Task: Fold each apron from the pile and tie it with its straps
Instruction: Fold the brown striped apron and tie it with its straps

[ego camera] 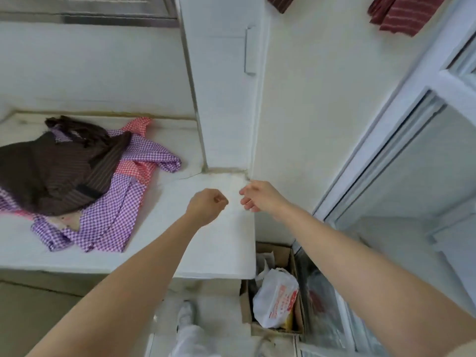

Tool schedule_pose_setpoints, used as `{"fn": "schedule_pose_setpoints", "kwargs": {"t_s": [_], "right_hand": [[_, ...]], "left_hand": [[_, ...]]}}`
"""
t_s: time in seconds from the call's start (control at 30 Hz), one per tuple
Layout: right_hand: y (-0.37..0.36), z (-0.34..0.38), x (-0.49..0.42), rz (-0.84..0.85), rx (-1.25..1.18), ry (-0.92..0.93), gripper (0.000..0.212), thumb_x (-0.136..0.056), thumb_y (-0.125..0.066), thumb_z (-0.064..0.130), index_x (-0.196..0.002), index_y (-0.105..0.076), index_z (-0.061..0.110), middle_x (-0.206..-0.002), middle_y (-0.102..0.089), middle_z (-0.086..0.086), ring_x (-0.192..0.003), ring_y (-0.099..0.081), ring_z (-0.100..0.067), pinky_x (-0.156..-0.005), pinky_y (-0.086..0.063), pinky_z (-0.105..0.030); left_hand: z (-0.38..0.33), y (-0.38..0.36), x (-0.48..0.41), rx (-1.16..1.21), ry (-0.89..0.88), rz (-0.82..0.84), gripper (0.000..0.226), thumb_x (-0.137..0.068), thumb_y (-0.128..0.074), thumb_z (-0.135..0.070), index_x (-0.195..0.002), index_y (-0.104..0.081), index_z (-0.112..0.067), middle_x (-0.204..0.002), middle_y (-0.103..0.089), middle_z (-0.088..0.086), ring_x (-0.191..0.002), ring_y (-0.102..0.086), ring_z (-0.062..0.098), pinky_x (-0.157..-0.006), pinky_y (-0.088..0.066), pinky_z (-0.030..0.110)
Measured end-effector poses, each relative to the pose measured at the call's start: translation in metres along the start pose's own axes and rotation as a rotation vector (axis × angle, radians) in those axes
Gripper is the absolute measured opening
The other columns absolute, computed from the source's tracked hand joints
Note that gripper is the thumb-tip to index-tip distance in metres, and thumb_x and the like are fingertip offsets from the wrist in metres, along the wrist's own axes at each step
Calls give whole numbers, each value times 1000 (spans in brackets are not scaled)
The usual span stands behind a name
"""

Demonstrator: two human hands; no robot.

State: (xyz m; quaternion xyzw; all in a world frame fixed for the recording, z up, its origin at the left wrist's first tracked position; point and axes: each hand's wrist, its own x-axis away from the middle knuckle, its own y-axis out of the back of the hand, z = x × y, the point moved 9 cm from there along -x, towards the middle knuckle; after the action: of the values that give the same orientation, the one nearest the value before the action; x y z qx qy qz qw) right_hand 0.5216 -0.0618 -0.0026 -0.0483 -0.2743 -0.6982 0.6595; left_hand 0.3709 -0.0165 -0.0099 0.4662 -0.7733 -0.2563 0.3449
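Apron pile (77,176) cut off at left edge, left hand (207,206) grip clenched, right hand (260,197) grip released

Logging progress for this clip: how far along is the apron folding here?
Done: no folded, tied apron shows anywhere on the counter. In hand: nothing; the left hand is a closed fist and the right hand is open, both over bare counter, apart from the cloth. Left: the whole pile, a brown striped apron on top of purple checked ones, still loose.
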Motion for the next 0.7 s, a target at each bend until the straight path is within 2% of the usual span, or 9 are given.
{"fn": "schedule_pose_setpoints", "kwargs": {"t_s": [0.07, 0.13, 0.23, 0.3, 0.37, 0.43, 0.5, 0.6, 0.7], "right_hand": [[-71, -21, -15, 170, 148, -31, 15, -99, -48, 14, -106, -60, 11, -99, -63, -8, -78, -60, -17, -69, -49, -25], [-139, -33, -33, 310, 334, 6, 23, -97, -51, 16, -119, -59, 14, -122, -58, -6, -103, -59, -21, -88, -49, -33], [-208, -23, -52, 394, 546, 141, 47, -99, -53, 22, -144, -41, 17, -157, -28, -6, -143, -31, -22, -115, -29, -35], [-239, -12, -67, 368, 598, 195, 54, -100, -52, 23, -150, -33, 17, -163, -12, -5, -149, -16, -21, -119, -20, -35], [-265, -7, -87, 345, 697, 196, 53, -101, -50, 24, -151, -34, 17, -163, -16, -5, -149, -17, -23, -119, -20, -34], [-284, -1, -108, 297, 858, 224, 43, -100, -49, 23, -142, -48, 16, -156, -32, -5, -142, -29, -26, -113, -30, -35], [-285, 12, -122, 184, 923, 250, 30, -97, -49, 18, -122, -64, 12, -134, -51, -8, -124, -47, -29, -98, -43, -37], [-287, 47, -140, -25, 829, 239, 18, -95, -50, 15, -98, -66, 9, -100, -64, -7, -94, -63, -29, -74, -50, -36], [-309, 100, -141, -132, 603, 426, 8, -94, -55, 10, -99, -61, 11, -101, -59, -3, -81, -60, -20, -68, -50, -30]], "left_hand": [[78, -5, 12, -60, 116, 36, 18, -94, -57, -20, -106, -70, -18, -110, -69, 2, -95, -63, 22, -84, -49, 29], [149, 3, 23, -111, 223, 31, 24, -94, -58, -23, -117, -66, -19, -124, -62, 6, -110, -58, 23, -94, -46, 32], [210, 34, 31, -176, 244, -88, 32, -94, -60, -21, -125, -61, -16, -134, -52, 9, -121, -50, 26, -103, -42, 35], [233, 66, 33, -197, 200, -219, 33, -92, -63, -15, -125, -62, -13, -136, -51, 10, -124, -46, 27, -104, -40, 37], [252, 102, 34, -251, 152, -384, 33, -87, -67, -9, -120, -64, -12, -136, -51, 14, -125, -43, 33, -103, -41, 45], [279, 136, 31, -300, 149, -498, 37, -82, -69, -7, -119, -63, -11, -136, -49, 18, -127, -40, 39, -104, -38, 53], [303, 158, 24, -324, 217, -534, 44, -84, -66, -9, -126, -57, -13, -144, -42, 17, -134, -34, 38, -112, -29, 53], [346, 192, 13, -315, 354, -566, 58, -88, -62, -13, -142, -40, -13, -156, -27, 13, -142, -22, 35, -119, -18, 50], [379, 217, -3, -278, 419, -540, 74, -86, -67, -19, -149, -28, -14, -157, -26, 11, -143, -20, 34, -118, -19, 50]]}}
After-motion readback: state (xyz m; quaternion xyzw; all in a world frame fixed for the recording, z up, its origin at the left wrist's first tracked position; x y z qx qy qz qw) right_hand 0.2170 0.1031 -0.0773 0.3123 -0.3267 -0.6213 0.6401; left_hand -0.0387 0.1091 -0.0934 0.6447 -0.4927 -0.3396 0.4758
